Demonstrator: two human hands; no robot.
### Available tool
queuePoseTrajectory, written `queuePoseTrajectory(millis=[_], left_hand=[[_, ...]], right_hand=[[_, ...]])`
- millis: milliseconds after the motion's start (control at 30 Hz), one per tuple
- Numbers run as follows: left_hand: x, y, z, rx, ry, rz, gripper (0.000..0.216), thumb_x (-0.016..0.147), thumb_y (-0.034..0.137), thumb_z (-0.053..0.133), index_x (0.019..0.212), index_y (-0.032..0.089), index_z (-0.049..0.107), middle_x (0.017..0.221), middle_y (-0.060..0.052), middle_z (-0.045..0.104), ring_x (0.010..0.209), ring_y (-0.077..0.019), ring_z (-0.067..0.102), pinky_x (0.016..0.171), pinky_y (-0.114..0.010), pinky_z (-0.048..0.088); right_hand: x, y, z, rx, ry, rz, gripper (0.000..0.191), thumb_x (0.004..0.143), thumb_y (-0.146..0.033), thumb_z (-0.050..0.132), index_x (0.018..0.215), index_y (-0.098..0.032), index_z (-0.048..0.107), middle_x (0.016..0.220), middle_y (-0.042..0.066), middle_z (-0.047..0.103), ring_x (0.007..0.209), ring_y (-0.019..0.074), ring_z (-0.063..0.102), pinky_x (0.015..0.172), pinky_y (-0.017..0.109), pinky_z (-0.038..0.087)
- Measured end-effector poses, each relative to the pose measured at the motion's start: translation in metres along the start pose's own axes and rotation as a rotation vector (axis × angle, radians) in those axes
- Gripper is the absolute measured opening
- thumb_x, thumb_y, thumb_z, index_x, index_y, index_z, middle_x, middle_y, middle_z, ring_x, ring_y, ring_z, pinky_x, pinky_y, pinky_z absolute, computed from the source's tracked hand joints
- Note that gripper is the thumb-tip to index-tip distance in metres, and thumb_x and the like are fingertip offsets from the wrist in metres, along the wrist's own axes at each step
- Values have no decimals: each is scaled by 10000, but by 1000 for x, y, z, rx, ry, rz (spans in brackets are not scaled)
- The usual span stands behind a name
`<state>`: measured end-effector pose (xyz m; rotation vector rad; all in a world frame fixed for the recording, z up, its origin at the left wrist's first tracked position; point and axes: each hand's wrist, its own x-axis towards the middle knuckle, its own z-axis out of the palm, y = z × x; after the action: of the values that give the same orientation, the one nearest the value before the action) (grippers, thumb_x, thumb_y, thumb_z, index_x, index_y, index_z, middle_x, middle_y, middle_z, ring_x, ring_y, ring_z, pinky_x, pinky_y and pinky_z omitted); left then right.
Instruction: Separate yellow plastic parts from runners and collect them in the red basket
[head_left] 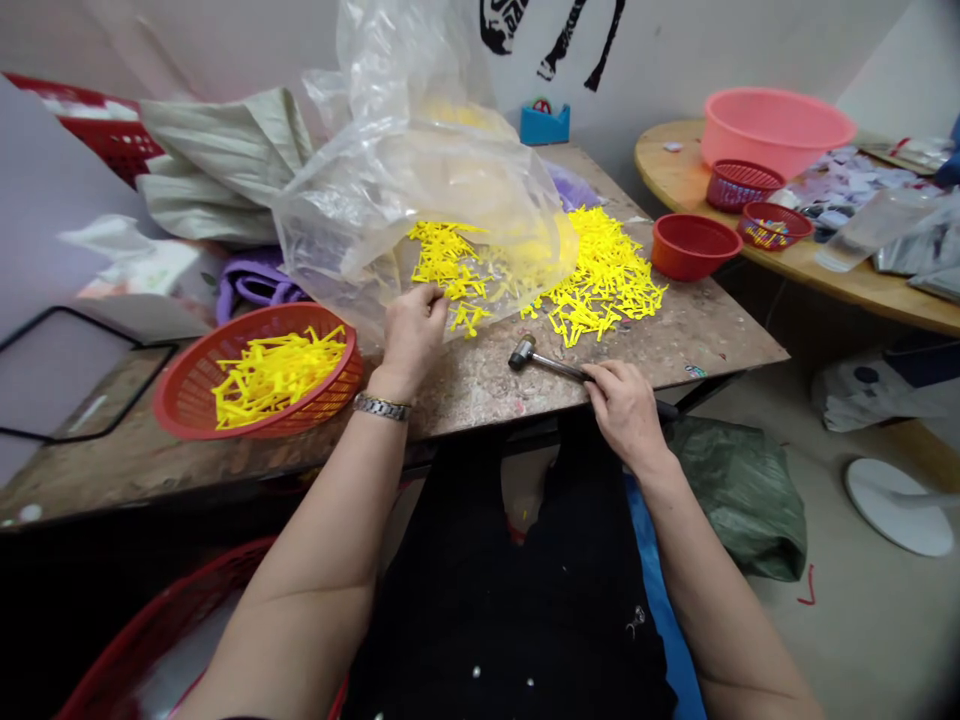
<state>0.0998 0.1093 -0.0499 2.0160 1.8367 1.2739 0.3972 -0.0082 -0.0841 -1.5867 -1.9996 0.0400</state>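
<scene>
My right hand is closed round the handle of a small hammer, whose head lies toward the middle of the worktable. My left hand is pinched at the near edge of a clear plastic bag, beside small yellow plastic pieces; what its fingertips hold, if anything, is too small to make out. To the right of the bag spreads a larger heap of yellow plastic pieces. More yellow pieces fill a red basket left of my left wrist.
A red bowl stands at the table's right edge. Behind sits a blue tape dispenser. A round wooden table at right carries a pink basin and small baskets. A green sack lies on the floor.
</scene>
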Motion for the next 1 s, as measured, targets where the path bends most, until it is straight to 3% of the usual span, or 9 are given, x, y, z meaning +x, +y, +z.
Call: queuePoseTrajectory(millis=[133,267,433,567,667,800,1000], left_hand=[[-3,0,-1,-64,29,-18,116,854,255,583,865,180,670,768,-22,649,752,-181,628,704,-278,477],[-6,9,-2,-363,122,-130,102,848,256,593,896,176,633,719,15,600,622,-134,615,519,-211,448],[-18,31,2,-685,59,-237,132,820,285,658,852,183,580,737,24,607,554,-100,625,422,-163,416],[-48,58,2,-714,-131,-141,166,819,313,690,817,187,583,677,23,596,565,-108,636,417,-153,429],[-75,79,-1,-666,-388,-86,150,876,320,639,845,175,616,637,11,613,507,-89,575,430,-155,438],[-101,99,-4,-627,-703,-62,174,912,326,591,871,169,653,673,4,629,548,-90,583,471,-165,465],[-114,102,-1,-640,-804,-119,192,894,330,598,861,167,694,683,-3,635,550,-94,568,471,-176,445]], right_hand=[[-1,1,-1,22,22,-6,305,993,-243,506,1222,-192,701,1162,115,713,1096,285,597,953,429,472],[-2,3,-2,39,68,-16,304,994,-236,502,1220,-189,701,1161,113,717,1093,287,604,963,441,480],[-2,1,-2,123,130,-46,297,996,-236,503,1209,-185,703,1136,122,724,1079,281,627,961,443,499],[-2,-8,-7,293,212,-87,280,992,-244,521,1207,-207,697,1117,110,737,1062,259,658,967,440,513],[-3,-19,-14,440,227,-79,273,993,-257,524,1212,-240,687,1113,89,740,1057,237,673,964,428,527],[-6,-34,-20,590,146,-71,239,983,-271,552,1170,-243,697,1067,68,744,997,208,685,905,378,545],[-12,-46,-20,716,13,-54,135,942,-213,577,915,-220,710,908,26,743,869,172,680,830,306,530]])
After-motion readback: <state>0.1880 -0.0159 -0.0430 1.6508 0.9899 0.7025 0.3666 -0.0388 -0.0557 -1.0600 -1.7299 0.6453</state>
